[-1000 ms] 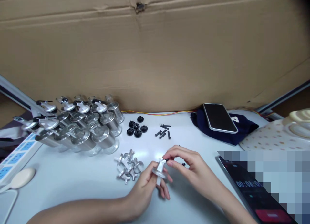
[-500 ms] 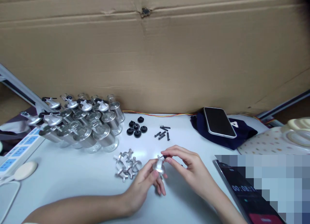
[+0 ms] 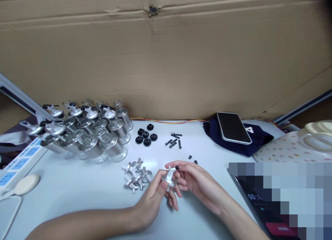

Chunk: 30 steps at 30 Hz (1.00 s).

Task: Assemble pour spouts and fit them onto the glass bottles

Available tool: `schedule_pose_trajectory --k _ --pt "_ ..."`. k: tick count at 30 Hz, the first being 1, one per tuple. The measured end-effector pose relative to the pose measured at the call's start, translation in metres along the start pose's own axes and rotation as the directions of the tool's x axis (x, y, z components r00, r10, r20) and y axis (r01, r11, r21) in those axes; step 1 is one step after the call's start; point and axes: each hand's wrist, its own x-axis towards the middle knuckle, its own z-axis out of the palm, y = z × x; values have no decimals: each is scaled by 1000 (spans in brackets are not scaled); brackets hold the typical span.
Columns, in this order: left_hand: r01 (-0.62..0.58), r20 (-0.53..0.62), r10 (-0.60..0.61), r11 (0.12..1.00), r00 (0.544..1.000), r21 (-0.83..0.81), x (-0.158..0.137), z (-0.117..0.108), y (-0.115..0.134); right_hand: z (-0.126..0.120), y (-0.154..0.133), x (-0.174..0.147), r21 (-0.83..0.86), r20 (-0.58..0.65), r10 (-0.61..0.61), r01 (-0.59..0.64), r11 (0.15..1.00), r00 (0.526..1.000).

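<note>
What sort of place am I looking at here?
Probably a small-parts workbench: the left hand holds a silver metal spout, round black stoppers lie loose on the white tabletop, and clear glass bottles with silver metal sleeves stand grouped.

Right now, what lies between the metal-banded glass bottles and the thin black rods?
Small round black pieces, clustered on the white table, in the head view.
</note>
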Motion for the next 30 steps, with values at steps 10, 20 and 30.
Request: schedule_pose_trajectory --k 10,20,30 --pt "69 0 -69 997 998 19 -1 -1 -1 -10 2 3 114 258 224 -259 959 940" --pt "36 35 -38 998 999 54 1 3 6 -11 10 6 197 324 71 -140 970 943" --pt "-1 121 -17 989 992 148 1 -1 7 -8 3 3 172 349 116 -186 967 930"
